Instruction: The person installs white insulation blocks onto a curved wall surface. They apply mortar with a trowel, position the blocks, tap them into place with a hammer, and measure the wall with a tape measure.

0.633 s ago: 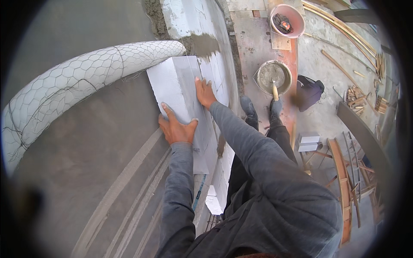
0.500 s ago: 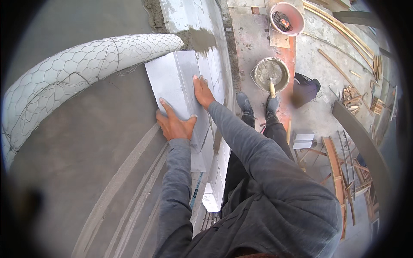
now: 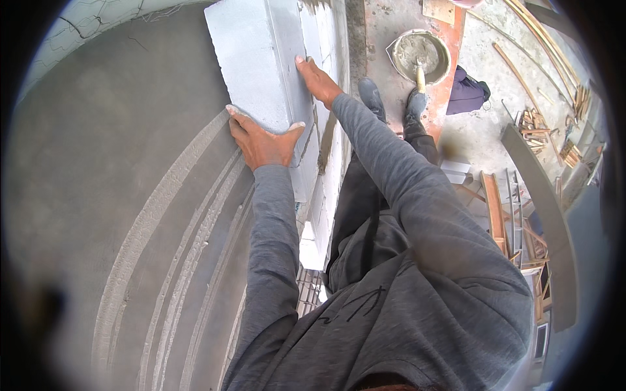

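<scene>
- White block [image 3: 251, 62]: atop the block wall [image 3: 326, 176], long axis running away from the person.
- Left hand [image 3: 264, 140]: fingers spread wide, cupping its near end.
- Right hand [image 3: 318, 81]: fingers together, flat against its right face.
- Mortar pan [image 3: 420, 55]: on the floor below.

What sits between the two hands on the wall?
Head view: only the white masonry block lies between them. The left hand grips its near end, the right hand presses its side face.

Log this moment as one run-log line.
left hand: grips near end of white block | right hand: flat on block's side | block: atop block wall | mortar pan: on floor
</scene>
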Action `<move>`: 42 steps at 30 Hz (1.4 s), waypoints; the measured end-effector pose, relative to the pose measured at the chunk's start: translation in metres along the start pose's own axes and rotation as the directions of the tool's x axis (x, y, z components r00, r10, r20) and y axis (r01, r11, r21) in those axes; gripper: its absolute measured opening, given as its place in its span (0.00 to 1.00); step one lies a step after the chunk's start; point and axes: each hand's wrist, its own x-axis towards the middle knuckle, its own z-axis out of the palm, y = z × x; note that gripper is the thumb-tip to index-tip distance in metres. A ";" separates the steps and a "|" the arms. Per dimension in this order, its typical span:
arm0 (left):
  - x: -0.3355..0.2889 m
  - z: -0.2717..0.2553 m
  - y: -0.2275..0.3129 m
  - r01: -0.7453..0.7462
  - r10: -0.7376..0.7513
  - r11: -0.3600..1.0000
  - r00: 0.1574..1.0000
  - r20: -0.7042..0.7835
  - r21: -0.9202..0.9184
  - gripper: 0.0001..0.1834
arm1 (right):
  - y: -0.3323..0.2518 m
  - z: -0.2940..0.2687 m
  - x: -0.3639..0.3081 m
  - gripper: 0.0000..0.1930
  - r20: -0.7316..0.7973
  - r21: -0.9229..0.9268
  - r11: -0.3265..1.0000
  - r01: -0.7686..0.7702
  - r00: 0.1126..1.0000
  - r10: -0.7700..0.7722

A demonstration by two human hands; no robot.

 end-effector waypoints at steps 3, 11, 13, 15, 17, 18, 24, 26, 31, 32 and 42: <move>-0.015 -0.004 -0.002 0.080 -0.081 0.997 0.988 0.128 0.014 0.75 | 0.005 0.003 -0.017 0.57 0.021 -0.001 0.999 -0.033 0.999 0.033; -0.013 -0.003 -0.011 0.010 -0.012 1.000 0.994 0.109 0.011 0.75 | 0.003 0.004 -0.022 0.57 0.057 -0.072 0.996 -0.053 0.997 0.057; -0.012 -0.003 -0.007 0.028 -0.031 0.999 0.993 0.112 0.024 0.75 | 0.009 0.007 -0.018 0.57 0.021 -0.059 0.998 -0.028 0.999 0.029; -0.016 -0.004 -0.004 0.075 -0.079 0.996 0.989 0.125 0.038 0.74 | 0.012 0.008 -0.017 0.57 0.005 -0.045 0.999 -0.014 1.000 0.015; -0.019 0.004 -0.009 0.073 -0.070 0.997 0.992 0.102 -0.024 0.74 | 0.013 0.009 -0.019 0.56 0.009 -0.029 0.999 -0.013 1.000 0.013; -0.017 0.008 -0.011 0.066 -0.061 0.996 0.994 0.085 -0.058 0.74 | 0.012 0.010 -0.019 0.57 0.003 -0.024 1.000 -0.015 1.000 0.015; -0.017 0.027 -0.032 -0.072 0.062 0.980 0.996 -0.059 -0.188 0.72 | 0.013 0.006 -0.036 0.55 -0.032 -0.004 0.999 0.031 0.999 -0.032; -0.018 0.027 -0.035 -0.078 0.069 0.980 0.996 -0.059 -0.181 0.73 | 0.003 0.005 -0.053 0.53 -0.068 0.000 0.996 0.090 0.994 -0.090; -0.022 0.019 -0.026 -0.020 0.011 0.974 0.999 -0.042 -0.227 0.71 | -0.074 -0.005 -0.062 0.49 -0.168 -0.003 0.901 0.434 0.888 -0.428; -0.023 0.019 -0.027 -0.018 0.007 0.974 0.999 -0.047 -0.226 0.71 | -0.097 -0.003 -0.060 0.49 -0.160 -0.036 0.863 0.504 0.849 -0.503; -0.027 0.011 -0.020 0.080 -0.075 0.983 0.997 0.033 -0.167 0.70 | -0.120 0.018 -0.012 0.51 0.031 -0.425 0.687 0.590 0.768 -0.640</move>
